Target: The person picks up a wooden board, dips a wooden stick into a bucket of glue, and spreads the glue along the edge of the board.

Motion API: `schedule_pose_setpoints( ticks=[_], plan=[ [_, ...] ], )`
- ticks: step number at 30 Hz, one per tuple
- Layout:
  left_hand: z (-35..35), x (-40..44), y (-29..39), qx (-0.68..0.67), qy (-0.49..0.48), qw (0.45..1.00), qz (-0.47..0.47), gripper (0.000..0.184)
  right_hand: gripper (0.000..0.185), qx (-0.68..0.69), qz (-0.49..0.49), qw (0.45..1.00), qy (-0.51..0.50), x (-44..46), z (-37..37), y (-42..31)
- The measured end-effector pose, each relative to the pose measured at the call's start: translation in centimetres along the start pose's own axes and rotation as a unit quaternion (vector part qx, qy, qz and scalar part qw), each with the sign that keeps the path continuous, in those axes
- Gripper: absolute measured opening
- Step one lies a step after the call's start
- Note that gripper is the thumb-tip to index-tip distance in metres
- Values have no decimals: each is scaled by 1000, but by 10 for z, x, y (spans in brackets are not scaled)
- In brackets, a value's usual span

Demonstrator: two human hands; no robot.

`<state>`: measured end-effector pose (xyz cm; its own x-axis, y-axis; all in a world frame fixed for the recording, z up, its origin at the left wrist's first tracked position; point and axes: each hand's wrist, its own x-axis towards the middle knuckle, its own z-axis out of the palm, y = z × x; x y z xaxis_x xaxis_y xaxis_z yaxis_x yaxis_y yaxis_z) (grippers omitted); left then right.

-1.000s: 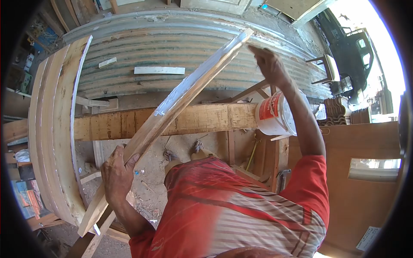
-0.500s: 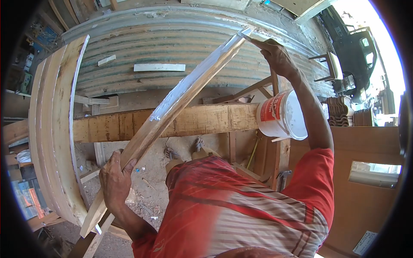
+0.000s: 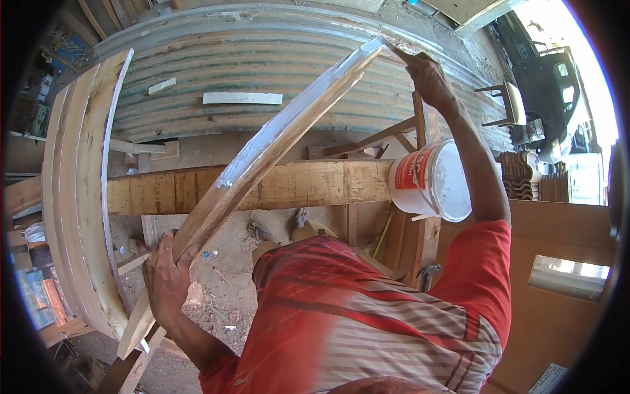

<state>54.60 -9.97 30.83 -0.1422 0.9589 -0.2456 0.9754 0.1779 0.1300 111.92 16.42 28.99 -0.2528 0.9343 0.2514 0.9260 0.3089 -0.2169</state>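
A long wooden plank (image 3: 223, 213) slants across the beam, its upper face coated with white paste from the middle to the far end. My left hand (image 3: 168, 276) is wrapped round its lower part. At the coated far end, my right hand (image 3: 430, 79) grips a thin flat spreading tool (image 3: 396, 50), whose tip touches or lies very near the paste; its exact kind is too small to tell. A white bucket (image 3: 451, 177) with a red label lies tilted on the beam, below my right forearm.
The thick wooden beam (image 3: 315, 187) runs crosswise under the plank. Wide boards with white-lined seams (image 3: 82, 197) stand at its left end. Beyond lie corrugated sheets (image 3: 190, 125) with a white strip (image 3: 243, 98) on them. A chair (image 3: 508, 105) is at the far right.
My left hand and the plank's near end have shifted slightly left and down. My right hand has moved slightly right, past the plank's far end.
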Motion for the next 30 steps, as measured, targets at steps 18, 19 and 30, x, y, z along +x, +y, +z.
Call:
schedule_pose_setpoints(
  ticks=[18,19,30],
  plan=[
    [-7,2,4,-23,-44,998,-46,71,58,31,-19,999,15,-2,7,11],
    [-9,2,7,-23,-52,997,-50,72,58,11,-11,1000,11,-1,8,15],
    [-18,5,22,-11,-64,995,-79,70,58,-29,-73,995,59,17,8,25]
  ],
)
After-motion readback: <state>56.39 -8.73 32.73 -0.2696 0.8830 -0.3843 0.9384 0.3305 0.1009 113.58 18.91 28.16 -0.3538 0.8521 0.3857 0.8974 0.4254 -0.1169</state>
